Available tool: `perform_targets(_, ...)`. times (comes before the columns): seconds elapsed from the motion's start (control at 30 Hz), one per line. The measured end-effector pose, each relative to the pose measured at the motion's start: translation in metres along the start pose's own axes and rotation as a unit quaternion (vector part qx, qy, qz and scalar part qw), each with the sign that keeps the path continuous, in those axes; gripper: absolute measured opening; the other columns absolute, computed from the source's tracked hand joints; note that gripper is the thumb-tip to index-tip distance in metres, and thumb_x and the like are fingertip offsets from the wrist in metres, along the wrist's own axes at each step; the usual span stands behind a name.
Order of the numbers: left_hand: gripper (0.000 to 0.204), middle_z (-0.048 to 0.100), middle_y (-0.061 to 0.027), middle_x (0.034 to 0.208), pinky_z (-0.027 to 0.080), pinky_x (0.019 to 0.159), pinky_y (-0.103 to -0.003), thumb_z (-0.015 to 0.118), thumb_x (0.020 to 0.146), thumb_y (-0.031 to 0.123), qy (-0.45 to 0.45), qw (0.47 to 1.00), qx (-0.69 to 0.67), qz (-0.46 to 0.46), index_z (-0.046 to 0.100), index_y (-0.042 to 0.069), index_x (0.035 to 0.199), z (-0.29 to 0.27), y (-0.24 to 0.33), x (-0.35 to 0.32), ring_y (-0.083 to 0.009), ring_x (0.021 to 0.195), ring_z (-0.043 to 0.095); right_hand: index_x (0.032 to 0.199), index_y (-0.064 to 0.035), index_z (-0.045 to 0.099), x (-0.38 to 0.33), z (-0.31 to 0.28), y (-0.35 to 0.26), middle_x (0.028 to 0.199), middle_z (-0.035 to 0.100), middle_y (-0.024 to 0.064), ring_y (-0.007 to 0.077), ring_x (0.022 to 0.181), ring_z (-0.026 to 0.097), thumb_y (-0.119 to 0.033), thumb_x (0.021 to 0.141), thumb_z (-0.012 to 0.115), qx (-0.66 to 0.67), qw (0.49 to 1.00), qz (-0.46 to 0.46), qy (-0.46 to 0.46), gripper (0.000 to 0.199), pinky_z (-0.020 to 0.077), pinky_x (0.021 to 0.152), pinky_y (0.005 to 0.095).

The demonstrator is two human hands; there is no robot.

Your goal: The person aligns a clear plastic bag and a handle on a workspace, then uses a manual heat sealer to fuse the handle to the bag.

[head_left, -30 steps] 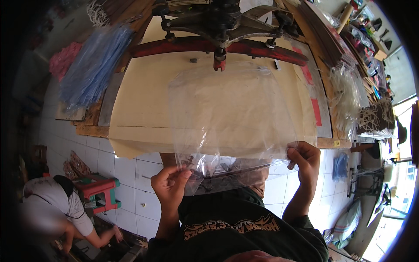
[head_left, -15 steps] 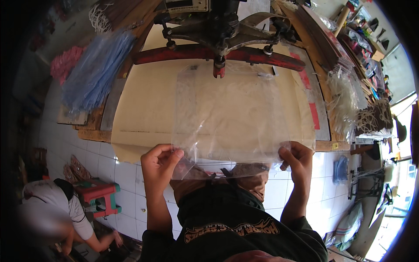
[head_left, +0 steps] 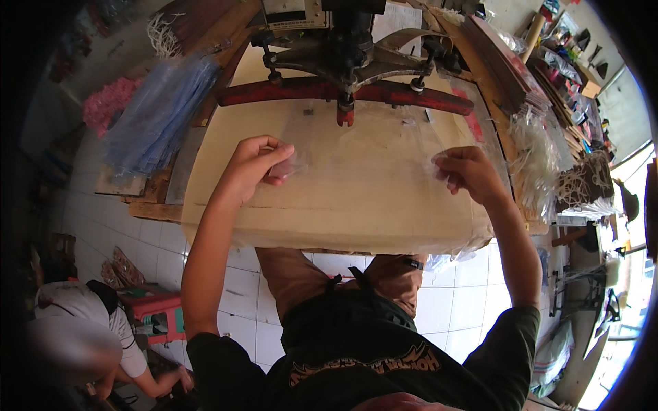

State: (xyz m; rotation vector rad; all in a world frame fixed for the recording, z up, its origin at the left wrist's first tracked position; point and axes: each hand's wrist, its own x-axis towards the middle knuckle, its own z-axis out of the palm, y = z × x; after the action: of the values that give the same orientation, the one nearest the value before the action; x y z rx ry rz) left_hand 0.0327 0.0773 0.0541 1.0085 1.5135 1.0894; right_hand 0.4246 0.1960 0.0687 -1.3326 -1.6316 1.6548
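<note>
Left hand (head_left: 264, 163) and right hand (head_left: 471, 175) now sit farther from front edge of wooden worktop (head_left: 154, 211), nearer long red bar (head_left: 295, 88). Thin clear plastic sheet (head_left: 363, 168) lies on tan paper (head_left: 212, 161), mid-worktop. Probably light, limp, slippery, easily creased; best gripped along opposite sides. Both hands nearly closed, thumbs and fingers pinching plastic.

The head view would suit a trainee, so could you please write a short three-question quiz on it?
1. True or false: the left hand and right hand both pinch the thin clear plastic film.
2. What lies left of the tan paper sheet? A: white woven sack. B: stack of translucent blue plastic sheets. C: beige tube.
3. Which is nearer the dark short-sleeved shirt: the hands or the long curved red bar?

Key: 1 true; 2 B; 3 the hands.
</note>
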Motion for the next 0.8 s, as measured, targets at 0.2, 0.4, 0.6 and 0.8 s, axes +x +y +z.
perform_targets(0.2,0.029,0.067,-0.0073,0.084,0.057,0.061,-0.026,0.073,0.092,0.025,0.003,0.999,-0.047,0.021,0.066,-0.002,0.101,-0.004,-0.008,0.044,-0.0149,0.071,0.067,0.103,0.0058,0.069,0.055,-0.010,0.003,0.080,0.068,0.0086,0.0110,0.053,0.058,-0.012,0.091,0.067,0.056,0.998,0.011,0.030,0.022,0.0492,0.048,0.0243)
perform_targets(0.4,0.026,0.067,-0.0102,0.078,0.057,0.056,-0.029,0.068,0.095,0.022,0.068,0.989,0.126,0.037,0.065,-0.003,0.102,-0.029,0.020,0.049,-0.0166,0.063,0.068,0.102,0.0054,0.069,0.086,-0.012,0.001,0.080,0.066,0.0061,0.0111,0.052,0.057,-0.007,0.091,0.068,0.088,0.992,-0.010,0.086,0.017,0.0507,0.048,0.0266)
perform_targets(0.6,0.028,0.065,-0.0071,0.075,0.052,0.055,-0.026,0.066,0.094,0.030,0.156,0.974,0.139,0.090,0.066,0.002,0.099,-0.081,0.082,0.069,-0.0139,0.060,0.063,0.102,0.0057,0.066,0.091,-0.003,0.001,0.084,0.067,0.0074,0.0113,0.051,0.057,-0.005,0.092,0.068,0.096,0.986,-0.037,0.130,0.016,0.0502,0.045,0.0262)
perform_targets(0.8,0.018,0.068,-0.0051,0.089,0.052,0.067,-0.024,0.062,0.096,0.018,0.006,0.967,0.183,0.176,0.067,0.003,0.104,-0.097,0.103,0.168,-0.0106,0.074,0.065,0.101,0.0011,0.068,0.092,-0.006,0.007,0.081,0.067,0.0029,0.0092,0.049,0.056,-0.012,0.091,0.072,0.089,0.986,-0.046,0.130,0.017,0.0475,0.044,0.0236)
